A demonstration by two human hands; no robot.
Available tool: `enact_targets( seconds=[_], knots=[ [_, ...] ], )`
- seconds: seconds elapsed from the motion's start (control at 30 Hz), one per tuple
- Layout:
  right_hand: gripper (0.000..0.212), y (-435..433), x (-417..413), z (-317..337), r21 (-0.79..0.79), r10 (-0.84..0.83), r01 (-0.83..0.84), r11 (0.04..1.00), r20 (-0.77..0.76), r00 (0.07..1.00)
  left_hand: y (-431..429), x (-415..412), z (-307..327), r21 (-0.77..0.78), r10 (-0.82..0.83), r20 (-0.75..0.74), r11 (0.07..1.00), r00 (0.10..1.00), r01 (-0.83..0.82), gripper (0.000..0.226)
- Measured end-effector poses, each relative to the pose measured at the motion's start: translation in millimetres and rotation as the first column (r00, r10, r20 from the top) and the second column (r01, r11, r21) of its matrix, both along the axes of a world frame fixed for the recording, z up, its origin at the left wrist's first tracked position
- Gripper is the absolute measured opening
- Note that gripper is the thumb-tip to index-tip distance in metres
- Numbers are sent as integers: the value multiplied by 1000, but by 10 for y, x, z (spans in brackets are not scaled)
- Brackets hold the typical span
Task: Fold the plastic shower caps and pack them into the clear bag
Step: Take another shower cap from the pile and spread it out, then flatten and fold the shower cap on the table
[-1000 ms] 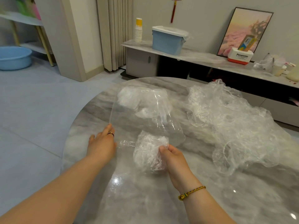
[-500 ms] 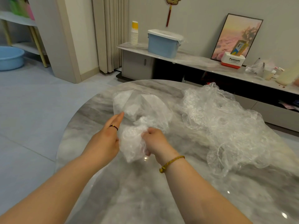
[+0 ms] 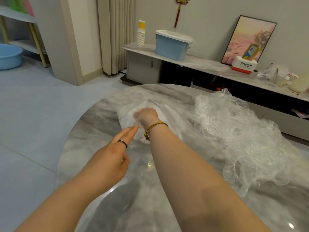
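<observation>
Head view: the right hand point(image 3: 147, 114) is pushed wrist-deep into the bag point(image 3: 173, 121), which lies on the table point(image 3: 93, 124) near its far edge. The hand is seen only through the plastic and is blurred. Its fingers look curled, but whether a cap is held in them cannot be told. The left hand point(image 3: 113, 158) is held just outside the bag's mouth. Its index and middle fingers are stretched straight, and their tips are beside the opening. The loose caps point(image 3: 237, 131) are heaped on the table to the right of the bag, touching its side.

The step in hand is judged to be the stowing of a folded cap deep in the bag. It would be done best if the cap were carried right to the closed end and let go there, flat against whatever is already packed, so that its folds are not sprung open. The mouth should be held down or pinched by the left hand, as the thin film is likely to slide or be dragged along when the right hand is drawn out. A slow, straight withdrawal is advised, with the fingers opened first. The heap should be kept out of the mouth, so that unfolded plastic is not swept in.
</observation>
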State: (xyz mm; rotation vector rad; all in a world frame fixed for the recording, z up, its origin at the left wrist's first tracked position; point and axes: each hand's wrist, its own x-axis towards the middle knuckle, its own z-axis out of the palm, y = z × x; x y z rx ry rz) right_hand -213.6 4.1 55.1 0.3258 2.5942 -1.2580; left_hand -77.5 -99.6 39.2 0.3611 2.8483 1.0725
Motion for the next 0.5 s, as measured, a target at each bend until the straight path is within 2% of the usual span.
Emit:
enact_targets(
  seconds=[0.17,0.27,0.33,0.37,0.4,0.43,0.47,0.5],
  knots=[
    [17,-132,-260,-153,-46,-5,2,999,-67,998,-117,-72,-57,29,3,32,1000,999,-4,85],
    [29,-194,-296,-252,-167,-116,83,982,-198,973,-205,-133,-132,53,43,48,998,998,-46,80],
    [14,-188,-245,-335,-205,-80,22,978,-280,957,-216,-161,-162,45,39,54,998,998,-41,80],
    [17,-176,-202,-372,-198,-33,-29,980,-300,953,-208,-168,-169,41,34,56,999,998,-36,81],
    [19,-166,-142,-394,-176,34,-94,980,-318,947,-194,-173,-174,45,32,54,998,998,-35,83],
    [17,-143,-89,-429,-73,134,-170,983,-356,925,-185,-170,-173,46,32,52,998,998,-34,84],
    [15,-115,-30,-431,97,246,-227,969,-396,884,-175,-166,-171,42,31,46,999,998,-33,84],
    [18,-86,-4,-464,296,384,-275,915,-420,822,-165,-158,-167,32,31,44,999,999,-32,84]
  ],
)
